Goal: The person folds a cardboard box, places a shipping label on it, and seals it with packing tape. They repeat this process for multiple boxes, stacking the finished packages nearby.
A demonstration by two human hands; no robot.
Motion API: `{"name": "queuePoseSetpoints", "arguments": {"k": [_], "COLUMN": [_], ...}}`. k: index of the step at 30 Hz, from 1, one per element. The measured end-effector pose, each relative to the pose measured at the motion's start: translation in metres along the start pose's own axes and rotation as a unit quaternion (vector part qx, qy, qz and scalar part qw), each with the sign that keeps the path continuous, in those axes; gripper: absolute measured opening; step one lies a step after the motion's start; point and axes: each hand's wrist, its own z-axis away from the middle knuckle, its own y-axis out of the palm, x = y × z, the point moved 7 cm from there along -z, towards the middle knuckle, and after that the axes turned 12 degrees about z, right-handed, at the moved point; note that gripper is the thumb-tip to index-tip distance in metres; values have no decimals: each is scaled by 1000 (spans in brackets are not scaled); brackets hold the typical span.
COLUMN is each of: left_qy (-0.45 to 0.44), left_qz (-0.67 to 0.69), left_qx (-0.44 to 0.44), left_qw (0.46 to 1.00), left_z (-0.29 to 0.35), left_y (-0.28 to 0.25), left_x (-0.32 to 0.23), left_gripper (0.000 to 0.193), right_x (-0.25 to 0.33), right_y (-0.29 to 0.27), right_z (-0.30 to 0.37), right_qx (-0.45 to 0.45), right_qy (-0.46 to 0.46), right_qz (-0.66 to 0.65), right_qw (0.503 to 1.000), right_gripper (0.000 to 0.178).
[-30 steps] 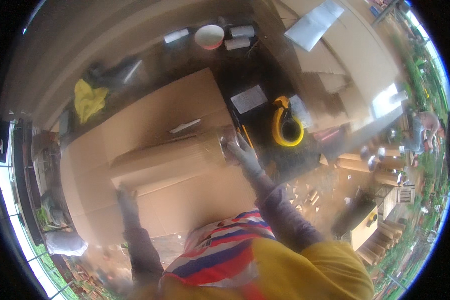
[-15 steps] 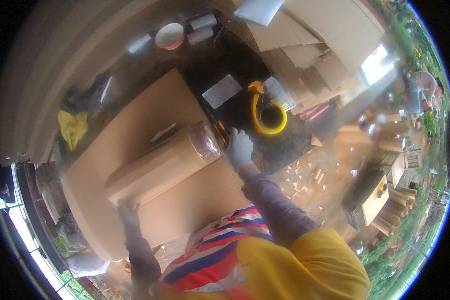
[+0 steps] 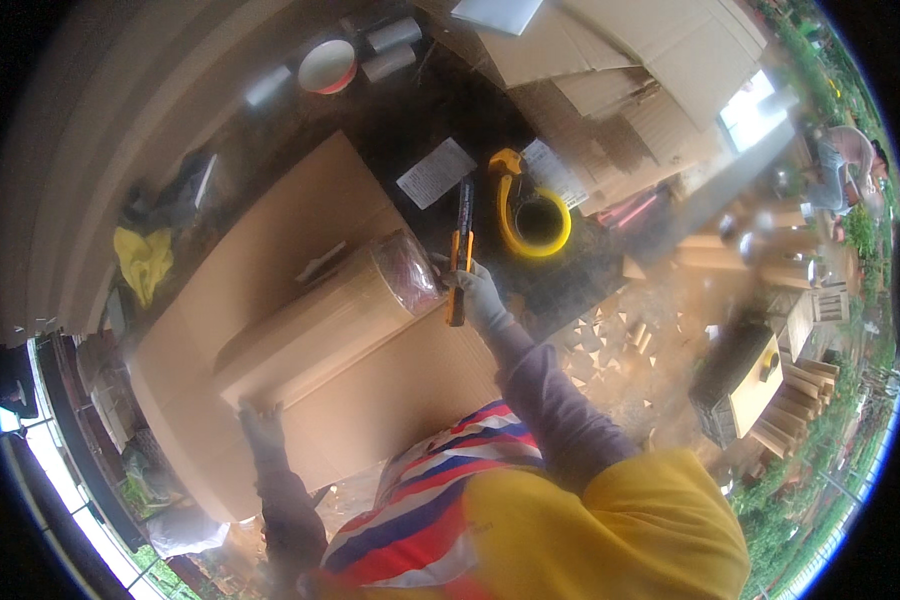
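An orange knife [image 3: 459, 255] is gripped in the gloved right hand [image 3: 482, 292] at the wrapped end of a long box [image 3: 315, 330], which lies on flat cardboard [image 3: 270, 250]. The box's near end is pressed by the left hand [image 3: 258, 425], its fingers seemingly flat rather than curled, though blur hides detail. Cutting at that end seems in hand; a steadied box and a controlled blade are called for.

The right hand [image 3: 478, 290] covers the middle of the orange-and-black utility knife [image 3: 459, 250], hiding its grip. Beyond it, the paper slip [image 3: 436, 172] is too blurred to read. The left hand [image 3: 261, 424] is smeared, fingers indistinct.
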Motion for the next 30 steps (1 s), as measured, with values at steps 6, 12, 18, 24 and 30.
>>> {"name": "queuePoseSetpoints", "arguments": {"k": [6,12,18,24,30], "left_qy": [35,42,94,162,278], "left_qz": [-21,-30,-170,-273,-456], "left_qx": [-79,3,-27,1,113], "left_qw": [996,999,981,948,838], "left_z": [17,38,29,-26,-113], "left_y": [28,50,6,-100,-88], "left_x": [6,7,-19,-107,-169], "left_gripper": [80,41,31,30,35], "right_x": [29,83,110,67,16], "right_y": [-1,13,86,194,324], "right_z": [4,55,87,140,188], "right_qx": [-47,-74,-72,-128,-18], "right_qy": [15,31,-153,-146,-155], "right_qz": [52,180,221,373,446], "right_qw": [997,980,961,907,881], "right_gripper": [20,11,17,32,49]}}
